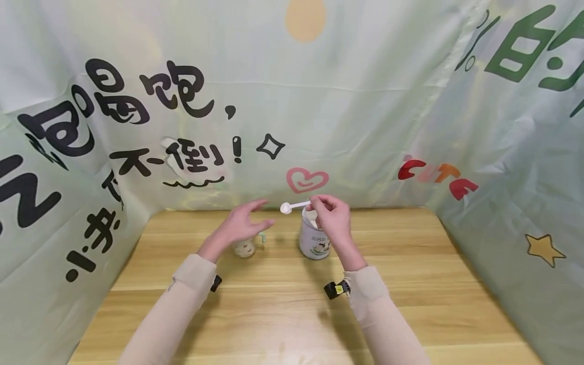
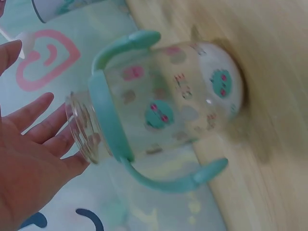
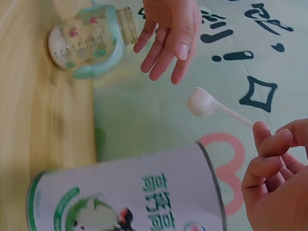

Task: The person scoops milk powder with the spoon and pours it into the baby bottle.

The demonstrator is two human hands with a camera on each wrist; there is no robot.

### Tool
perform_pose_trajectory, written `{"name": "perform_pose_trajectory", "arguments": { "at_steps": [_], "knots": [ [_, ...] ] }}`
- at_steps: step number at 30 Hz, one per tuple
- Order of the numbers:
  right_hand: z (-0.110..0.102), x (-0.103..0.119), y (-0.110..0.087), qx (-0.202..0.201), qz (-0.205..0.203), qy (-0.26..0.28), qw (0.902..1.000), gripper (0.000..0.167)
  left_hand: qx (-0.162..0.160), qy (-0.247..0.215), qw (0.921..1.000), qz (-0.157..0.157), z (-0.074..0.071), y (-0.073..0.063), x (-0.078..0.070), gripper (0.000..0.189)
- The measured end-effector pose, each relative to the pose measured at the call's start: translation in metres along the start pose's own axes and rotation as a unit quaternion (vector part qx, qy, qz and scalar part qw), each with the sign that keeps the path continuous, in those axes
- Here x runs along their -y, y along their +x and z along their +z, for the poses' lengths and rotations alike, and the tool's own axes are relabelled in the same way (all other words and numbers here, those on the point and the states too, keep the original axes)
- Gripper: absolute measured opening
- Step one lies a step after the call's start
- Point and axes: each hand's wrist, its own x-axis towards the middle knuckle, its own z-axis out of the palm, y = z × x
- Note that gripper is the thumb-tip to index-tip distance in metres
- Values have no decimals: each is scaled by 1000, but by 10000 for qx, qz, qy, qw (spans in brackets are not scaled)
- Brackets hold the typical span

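Note:
My right hand pinches the thin handle of a small white scoop above the milk powder can. The scoop's bowl points left, and white powder appears to be in it. In the right wrist view the can is white with green trim and lettering. My left hand has its fingers spread, close by the lidless mouth of a baby bottle. That clear bottle stands upright on the table, with two mint-green handles and a whitish bottom part. Whether the left fingertips touch its rim, I cannot tell.
Bottle and can stand apart near the back of a wooden table. Directly behind the table hangs a pale green printed cloth, which also closes off both sides.

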Motion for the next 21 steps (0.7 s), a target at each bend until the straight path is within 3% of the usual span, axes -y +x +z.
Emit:
{"name": "perform_pose_trajectory", "arguments": {
  "at_steps": [12, 21],
  "knots": [
    [32, -6, -4, 466, -49, -115, 9988, 19, -134, 143, 9998, -88, -12, -22, 29, 76],
    [50, -10, -7, 723, -206, -249, 9969, 18, -89, 134, 9981, -602, -17, -41, 50, 81]
  ]
}}
